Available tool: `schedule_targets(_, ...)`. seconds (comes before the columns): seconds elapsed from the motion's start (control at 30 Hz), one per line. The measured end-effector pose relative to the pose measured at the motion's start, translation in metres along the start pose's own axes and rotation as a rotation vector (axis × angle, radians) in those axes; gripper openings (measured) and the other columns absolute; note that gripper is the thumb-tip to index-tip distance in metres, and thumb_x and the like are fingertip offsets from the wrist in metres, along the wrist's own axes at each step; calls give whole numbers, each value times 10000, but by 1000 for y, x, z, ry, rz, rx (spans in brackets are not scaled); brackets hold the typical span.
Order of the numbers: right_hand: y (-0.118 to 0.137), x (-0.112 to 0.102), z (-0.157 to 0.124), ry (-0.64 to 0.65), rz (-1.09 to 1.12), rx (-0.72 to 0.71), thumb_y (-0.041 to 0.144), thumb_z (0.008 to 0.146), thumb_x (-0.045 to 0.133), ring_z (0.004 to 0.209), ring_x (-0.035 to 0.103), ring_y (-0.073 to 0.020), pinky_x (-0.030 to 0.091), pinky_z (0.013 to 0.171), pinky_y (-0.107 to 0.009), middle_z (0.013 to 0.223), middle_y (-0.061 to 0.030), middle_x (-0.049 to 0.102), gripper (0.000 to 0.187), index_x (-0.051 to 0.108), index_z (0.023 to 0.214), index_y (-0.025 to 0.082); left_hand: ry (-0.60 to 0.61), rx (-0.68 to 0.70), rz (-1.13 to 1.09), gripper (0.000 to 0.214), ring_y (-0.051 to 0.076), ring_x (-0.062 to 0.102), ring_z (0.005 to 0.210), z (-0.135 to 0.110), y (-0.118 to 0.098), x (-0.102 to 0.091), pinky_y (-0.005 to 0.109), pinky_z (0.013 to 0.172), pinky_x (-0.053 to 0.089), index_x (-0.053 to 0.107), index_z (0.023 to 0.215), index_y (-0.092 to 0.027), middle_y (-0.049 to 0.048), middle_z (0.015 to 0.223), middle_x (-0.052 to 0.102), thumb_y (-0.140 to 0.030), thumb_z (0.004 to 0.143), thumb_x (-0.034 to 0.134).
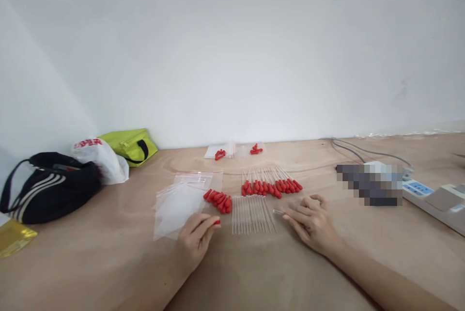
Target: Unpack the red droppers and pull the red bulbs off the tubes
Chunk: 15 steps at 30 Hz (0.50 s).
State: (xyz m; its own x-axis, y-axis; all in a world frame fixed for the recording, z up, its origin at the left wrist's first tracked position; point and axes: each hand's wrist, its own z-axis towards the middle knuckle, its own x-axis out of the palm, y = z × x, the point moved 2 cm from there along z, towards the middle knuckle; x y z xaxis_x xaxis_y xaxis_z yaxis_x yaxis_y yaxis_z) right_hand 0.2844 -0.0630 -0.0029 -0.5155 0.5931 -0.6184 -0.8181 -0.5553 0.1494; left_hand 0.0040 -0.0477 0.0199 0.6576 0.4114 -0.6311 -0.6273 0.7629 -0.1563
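Pinched in my left hand [194,241] is a red rubber bulb [217,222], mostly covered by the fingers. My right hand [314,221] is closed on a clear glass dropper tube [277,211], whose end sticks out to the left of the fingertips. Between the hands lies a row of bare glass tubes [251,216], side by side. A small pile of loose red bulbs [219,200] sits just beyond my left hand. Farther back, droppers with red bulbs fitted [271,187] lie in a row, bulbs toward me.
Clear zip bags [172,211] lie flat behind my left hand. More bagged droppers [220,154] rest near the wall. At left are a black bag [54,190], a white plastic bag [105,163] and a lime-green bag [127,144]. A power strip [417,188] with cables stands at right.
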Motion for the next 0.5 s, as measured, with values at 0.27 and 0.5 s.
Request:
schedule_targets(0.27, 2, 13, 6, 99, -85, 97, 183, 829, 356, 643, 506, -120, 226, 742, -302, 658, -15, 630, 285, 632, 893, 211, -54, -460, 70, 265, 150, 566, 633, 22, 53, 1, 271, 576, 481, 549, 961, -152, 35, 750, 564, -291, 784, 410)
schedule_targets(0.5, 7, 20, 13, 80, -80, 97, 166, 797, 382, 583, 482, -110, 228, 687, -281, 587, 1, 591, 225, 600, 741, 182, 122, -660, -54, 184, 147, 576, 560, 32, 77, 15, 266, 547, 478, 521, 746, -182, 8, 660, 607, -347, 674, 482)
